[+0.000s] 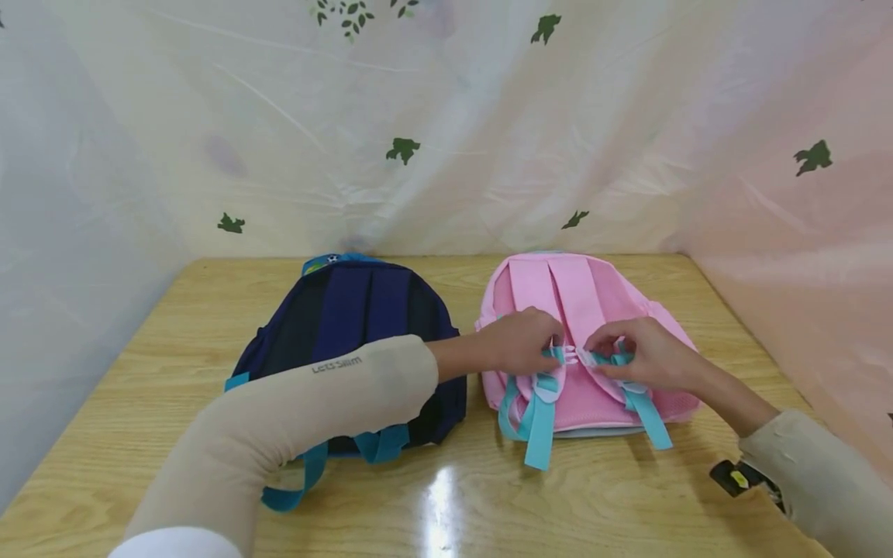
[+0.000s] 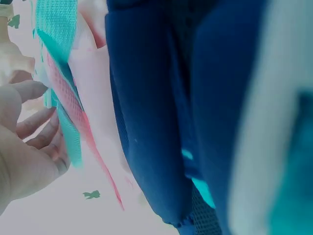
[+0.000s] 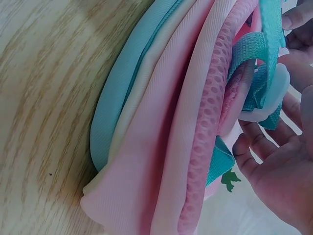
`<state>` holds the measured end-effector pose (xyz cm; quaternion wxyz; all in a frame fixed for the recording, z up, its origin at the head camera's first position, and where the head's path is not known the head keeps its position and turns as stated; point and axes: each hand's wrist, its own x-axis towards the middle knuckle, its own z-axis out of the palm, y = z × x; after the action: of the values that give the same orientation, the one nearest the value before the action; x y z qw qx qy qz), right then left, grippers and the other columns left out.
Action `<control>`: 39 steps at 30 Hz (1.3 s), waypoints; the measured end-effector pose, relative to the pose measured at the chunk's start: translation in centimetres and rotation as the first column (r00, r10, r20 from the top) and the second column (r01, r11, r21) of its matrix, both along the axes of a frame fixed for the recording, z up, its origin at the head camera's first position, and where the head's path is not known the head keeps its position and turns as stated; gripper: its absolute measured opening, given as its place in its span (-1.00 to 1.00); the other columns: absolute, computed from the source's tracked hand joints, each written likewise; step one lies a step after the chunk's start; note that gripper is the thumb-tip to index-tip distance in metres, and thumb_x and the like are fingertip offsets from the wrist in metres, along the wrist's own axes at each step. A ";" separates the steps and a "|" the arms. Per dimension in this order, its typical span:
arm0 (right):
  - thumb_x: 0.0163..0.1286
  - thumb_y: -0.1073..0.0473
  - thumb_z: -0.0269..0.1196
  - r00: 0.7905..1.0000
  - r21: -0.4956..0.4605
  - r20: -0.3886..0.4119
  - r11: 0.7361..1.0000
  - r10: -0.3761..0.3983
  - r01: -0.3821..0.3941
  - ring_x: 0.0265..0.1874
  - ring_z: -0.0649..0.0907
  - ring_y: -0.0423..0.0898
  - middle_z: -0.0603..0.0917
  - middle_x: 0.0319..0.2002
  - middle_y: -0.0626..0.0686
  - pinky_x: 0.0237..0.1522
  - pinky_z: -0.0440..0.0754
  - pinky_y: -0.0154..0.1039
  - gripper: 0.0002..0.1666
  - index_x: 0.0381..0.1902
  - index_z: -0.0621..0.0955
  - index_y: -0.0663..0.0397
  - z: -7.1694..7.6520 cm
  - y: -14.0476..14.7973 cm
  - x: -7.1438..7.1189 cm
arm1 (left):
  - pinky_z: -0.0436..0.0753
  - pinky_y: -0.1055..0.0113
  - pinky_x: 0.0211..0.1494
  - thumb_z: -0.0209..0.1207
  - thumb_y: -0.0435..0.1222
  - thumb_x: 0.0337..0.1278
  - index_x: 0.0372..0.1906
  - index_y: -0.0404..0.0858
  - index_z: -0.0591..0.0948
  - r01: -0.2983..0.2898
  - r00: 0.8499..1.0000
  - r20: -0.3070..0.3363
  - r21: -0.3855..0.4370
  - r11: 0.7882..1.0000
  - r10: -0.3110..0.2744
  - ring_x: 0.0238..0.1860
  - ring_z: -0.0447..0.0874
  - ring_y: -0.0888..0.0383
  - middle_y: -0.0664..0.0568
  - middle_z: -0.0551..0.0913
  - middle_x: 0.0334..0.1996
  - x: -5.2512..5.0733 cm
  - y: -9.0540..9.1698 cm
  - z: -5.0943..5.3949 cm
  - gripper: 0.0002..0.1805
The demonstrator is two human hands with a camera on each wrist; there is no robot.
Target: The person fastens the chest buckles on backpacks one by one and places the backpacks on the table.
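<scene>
A pink backpack (image 1: 593, 291) lies on the table at the right, its shoulder straps facing up. My left hand (image 1: 526, 339) pinches a teal strap (image 1: 556, 355) at the middle of this backpack. Opposite it, my right hand (image 1: 645, 353) grips another teal webbing piece with thumb and fingers. Between both hands shows a small white buckle (image 1: 570, 355) with prongs; whether its halves are joined I cannot tell. In the right wrist view, a white strap adjuster (image 3: 266, 110) hangs beside the right fingers. Loose teal strap ends (image 1: 540, 434) hang over the bag's near edge.
A dark blue backpack (image 1: 349, 310) lies at the left, partly under my left sleeve (image 1: 335, 395). Its blue strap ends (image 1: 307, 480) trail onto the wooden table (image 1: 139, 372). A pale curtain (image 1: 453, 155) with green leaf shapes hangs behind and at the sides.
</scene>
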<state>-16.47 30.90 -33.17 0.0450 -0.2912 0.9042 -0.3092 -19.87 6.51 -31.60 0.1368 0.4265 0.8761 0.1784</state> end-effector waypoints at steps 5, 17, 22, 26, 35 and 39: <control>0.11 0.35 0.57 0.998 -0.023 -0.056 1.000 0.015 -0.016 -0.41 0.54 -0.27 0.65 -0.38 -0.27 -0.38 0.53 -0.34 -0.69 -0.18 0.77 0.06 0.1 0.0 0.0 | 0.42 0.55 -0.34 0.36 -0.32 0.31 -0.16 -0.32 0.72 0.043 0.997 0.058 0.136 0.990 -0.051 -0.41 0.45 0.26 0.07 0.55 -0.45 -0.4 -0.8 0.0 -0.86; 0.07 0.36 0.60 0.987 -0.043 -0.162 0.999 0.011 -0.018 -0.42 0.50 -0.29 0.61 -0.40 -0.29 -0.39 0.49 -0.35 -0.67 -0.21 0.77 0.01 0.0 -0.4 0.4 | 0.45 0.54 -0.27 0.37 -0.35 0.26 -0.09 -0.37 0.72 0.010 0.995 0.094 0.206 0.979 -0.030 -0.35 0.50 0.19 0.00 0.59 -0.42 -0.4 -1.6 0.4 -0.80; 0.05 0.36 0.61 0.983 -0.053 -0.184 0.999 0.000 -0.010 -0.43 0.49 -0.27 0.60 -0.41 -0.29 -0.40 0.49 -0.34 -0.65 -0.20 0.77 0.01 0.1 -0.4 0.4 | 0.47 0.55 -0.25 0.37 -0.34 0.27 -0.07 -0.37 0.71 -0.007 0.994 0.108 0.208 0.978 -0.016 -0.34 0.51 0.19 0.00 0.61 -0.40 -0.5 -1.8 0.1 -0.79; 0.05 0.35 0.61 0.981 -0.060 -0.196 0.998 0.000 -0.012 -0.44 0.50 -0.26 0.59 -0.42 -0.30 -0.41 0.49 -0.34 -0.66 -0.21 0.78 0.00 -0.1 -0.5 0.3 | 0.47 0.55 -0.26 0.37 -0.35 0.28 -0.06 -0.37 0.71 -0.007 0.993 0.115 0.211 0.977 -0.018 -0.35 0.51 0.19 0.01 0.60 -0.40 -0.4 -1.9 -0.1 -0.79; 0.00 0.39 0.62 0.972 -0.095 -0.234 0.995 0.011 -0.034 -0.46 0.49 -0.26 0.60 -0.43 -0.28 -0.45 0.45 -0.34 -0.62 -0.21 0.78 0.01 -0.6 -0.6 0.2 | 0.47 0.57 -0.25 0.37 -0.37 0.28 -0.08 -0.38 0.70 0.023 0.991 0.122 0.237 0.971 -0.054 -0.35 0.51 0.20 -0.02 0.63 -0.37 -0.5 -1.9 -0.2 -0.80; -0.01 0.40 0.62 0.967 -0.095 -0.253 0.995 0.015 -0.040 -0.46 0.49 -0.27 0.60 -0.43 -0.28 -0.44 0.44 -0.36 -0.61 -0.21 0.78 0.01 -0.6 -0.7 0.1 | 0.49 0.57 -0.21 0.36 -0.36 0.29 -0.06 -0.37 0.70 0.031 0.991 0.116 0.240 0.970 -0.060 -0.31 0.54 0.18 -0.04 0.66 -0.33 -0.6 -1.9 -0.3 -0.80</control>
<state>-16.33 30.20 -33.81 -0.0803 -0.3423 0.8819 -0.3139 -20.48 4.64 -31.89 0.1421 0.4482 0.8283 0.3047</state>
